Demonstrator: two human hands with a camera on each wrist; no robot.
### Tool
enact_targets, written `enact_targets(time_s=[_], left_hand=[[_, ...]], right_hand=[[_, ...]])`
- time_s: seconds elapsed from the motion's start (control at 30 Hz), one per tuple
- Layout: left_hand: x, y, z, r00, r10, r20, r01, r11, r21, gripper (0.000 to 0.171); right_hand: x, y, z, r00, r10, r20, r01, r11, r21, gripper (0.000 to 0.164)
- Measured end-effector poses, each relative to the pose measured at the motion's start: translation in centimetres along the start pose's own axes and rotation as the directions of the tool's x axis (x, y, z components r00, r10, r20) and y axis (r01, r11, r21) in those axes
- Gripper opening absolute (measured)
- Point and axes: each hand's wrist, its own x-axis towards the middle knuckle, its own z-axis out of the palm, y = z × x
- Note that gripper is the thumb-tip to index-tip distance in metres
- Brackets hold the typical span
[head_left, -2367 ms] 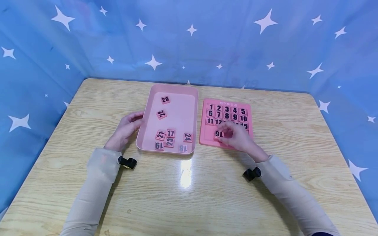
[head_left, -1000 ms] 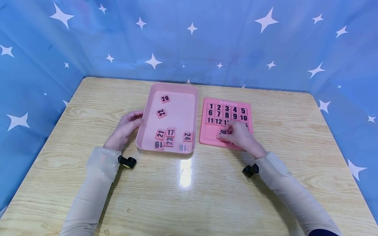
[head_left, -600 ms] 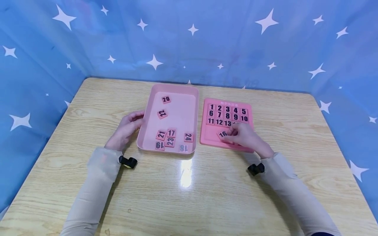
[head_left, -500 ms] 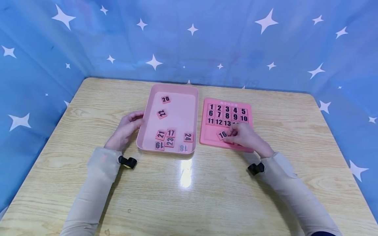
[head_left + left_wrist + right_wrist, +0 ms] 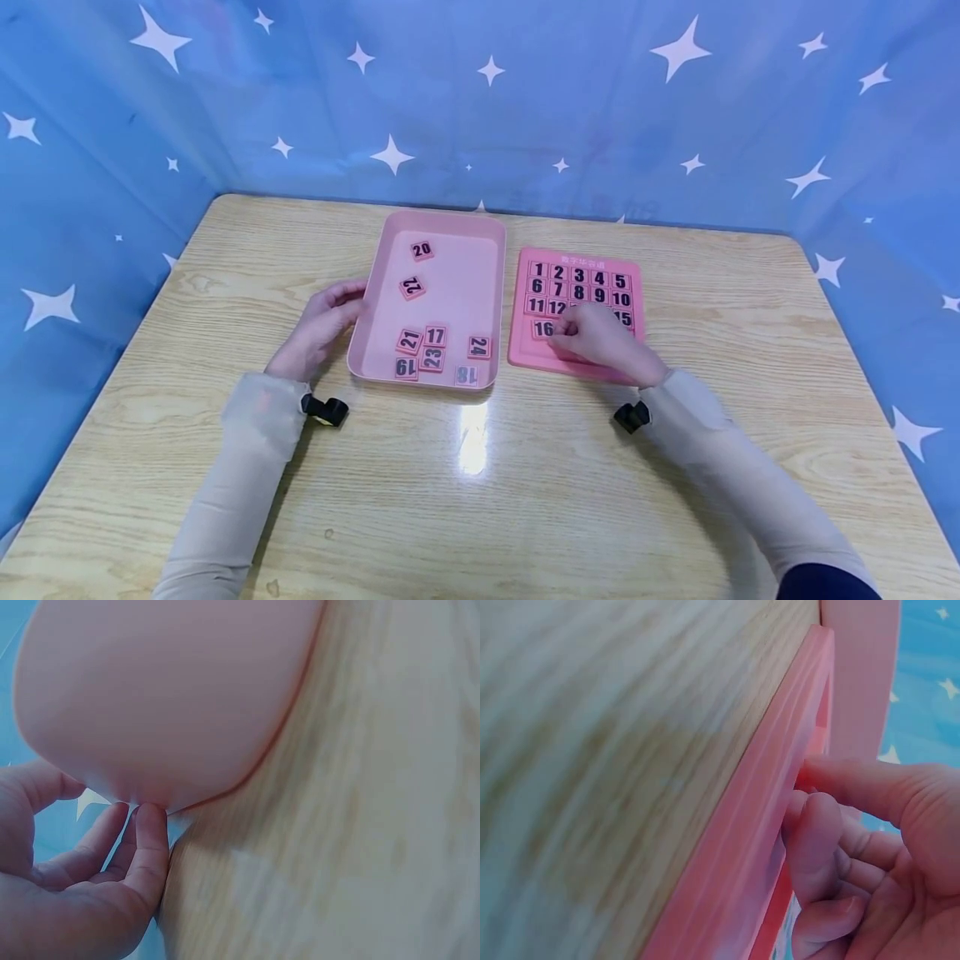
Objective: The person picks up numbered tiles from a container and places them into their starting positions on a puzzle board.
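Observation:
My left hand [image 5: 318, 325] rests its fingertips against the outer left wall of a pink tray [image 5: 358, 342]; the left wrist view shows the fingers [image 5: 152, 832] loosely bent at the tray's side. Loose numbered tiles lie inside the tray, among them 20 [image 5: 422, 250], 22 [image 5: 412, 287] and 24 [image 5: 479, 347]. My right hand [image 5: 600, 337] is over a pink number puzzle board [image 5: 528, 357], pinching the right edge of the number tile 16 [image 5: 542, 329]. That tile sits upright at the left of the fourth row, below 11. The hand hides part of the third row.
The board stands just right of the tray on a wooden table [image 5: 420, 500]. Tiles 17 [image 5: 435, 336], 21 [image 5: 408, 341], 23 [image 5: 431, 359] and 19 [image 5: 406, 368] cluster near the tray's front. A blue star-patterned curtain [image 5: 435, 100] hangs behind the table.
My right hand has moved left across the board with tile 16, which has turned from upside down through a tilt to upright, now below 11. The left hand stays at the tray.

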Motion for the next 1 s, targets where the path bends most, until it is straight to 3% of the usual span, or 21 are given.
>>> enact_targets(time_s=[0.27,0.5,0.7,0.8,0.87,1.0], left_hand=[[0.1,-0.1,0.0,1.000,-0.007,-0.006,0.007,1.000,0.006,0.050],[-0.1,0.1,0.1,1.000,0.007,0.001,-0.007,1.000,-0.002,0.050],[-0.2,0.3,0.1,1.000,0.006,0.000,-0.006,1.000,-0.002,0.051],[-0.2,0.4,0.1,1.000,0.004,-0.001,-0.004,1.000,-0.002,0.051],[-0.2,0.4,0.0,1.000,0.002,-0.002,-0.002,1.000,-0.007,0.051],[-0.2,0.3,0.0,1.000,0.005,-0.002,-0.005,1.000,-0.018,0.050]], right_hand=[[1.3,-0.7,0.4,1.000,-0.001,0.002,0.001,1.000,-0.006,0.011],[1.2,-0.7,0.3,1.000,0.001,-0.007,-0.001,0.999,0.036,0.007],[1.2,-1.6,-0.2,0.988,-0.041,-0.151,0.060,0.991,0.122,0.006],[1.5,-3.2,0.1,0.975,-0.076,-0.211,0.124,0.967,0.223,0.012],[1.8,-4.7,0.3,0.974,-0.077,-0.214,0.144,0.937,0.318,0.017],[2.9,-7.5,1.5,0.978,-0.103,-0.181,0.171,0.895,0.413,0.025]])
